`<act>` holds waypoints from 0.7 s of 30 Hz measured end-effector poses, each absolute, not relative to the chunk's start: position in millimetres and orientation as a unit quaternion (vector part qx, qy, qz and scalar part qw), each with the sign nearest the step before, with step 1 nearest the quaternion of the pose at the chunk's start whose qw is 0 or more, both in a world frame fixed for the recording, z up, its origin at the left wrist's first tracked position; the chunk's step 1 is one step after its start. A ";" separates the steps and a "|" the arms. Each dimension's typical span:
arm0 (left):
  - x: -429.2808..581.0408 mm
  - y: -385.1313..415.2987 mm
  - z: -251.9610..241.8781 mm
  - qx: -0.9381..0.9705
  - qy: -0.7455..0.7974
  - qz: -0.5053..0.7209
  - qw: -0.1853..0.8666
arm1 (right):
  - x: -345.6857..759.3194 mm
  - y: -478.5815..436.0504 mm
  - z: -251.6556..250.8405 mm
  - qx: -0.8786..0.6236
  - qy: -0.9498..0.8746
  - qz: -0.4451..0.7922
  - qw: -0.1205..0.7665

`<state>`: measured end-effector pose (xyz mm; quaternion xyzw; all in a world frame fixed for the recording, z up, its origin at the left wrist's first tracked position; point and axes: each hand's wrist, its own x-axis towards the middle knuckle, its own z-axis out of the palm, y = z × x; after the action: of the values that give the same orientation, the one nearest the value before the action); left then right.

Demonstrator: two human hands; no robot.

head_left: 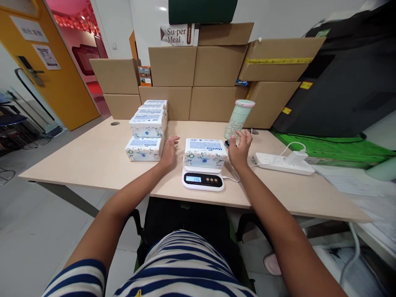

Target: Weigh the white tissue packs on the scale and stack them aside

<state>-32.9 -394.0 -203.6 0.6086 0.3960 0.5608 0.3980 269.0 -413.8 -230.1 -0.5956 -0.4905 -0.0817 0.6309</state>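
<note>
A white tissue pack (205,153) with blue "Manhua" print lies on a white digital kitchen scale (203,187), whose lit display appears to read 146. To the left of it my left hand (168,153) rests above the table, fingers apart and holding nothing, close to the stacked tissue packs (145,149). On the other side, my right hand (240,152) is open beside the pack, its fingers partly curled and apart from it. Just behind those fingers stands a pale green tumbler (239,119) with a pink-rimmed lid; its lower part is partly covered by my hand.
Cardboard boxes (171,66) are stacked along the back of the table (93,154). A white power strip (283,163) with a plugged-in charger lies at the right, and a cable runs to the scale. A large black machine (337,82) stands beyond it.
</note>
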 end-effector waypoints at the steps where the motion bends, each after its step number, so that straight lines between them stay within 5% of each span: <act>1: -33.0 -394.2 -203.9 0.607 0.397 0.562 0.398 | 268.6 -414.3 -229.6 -0.596 -0.490 -0.079 0.631; 21: -36.9 -388.6 -213.1 0.618 0.389 0.569 0.379 | 254.5 -429.5 -215.8 -0.629 -0.496 -0.044 0.597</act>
<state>-36.9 -388.6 -213.1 0.6176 0.3893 0.5686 0.3791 254.5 -429.5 -215.8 -0.6285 -0.4963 -0.0444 0.5972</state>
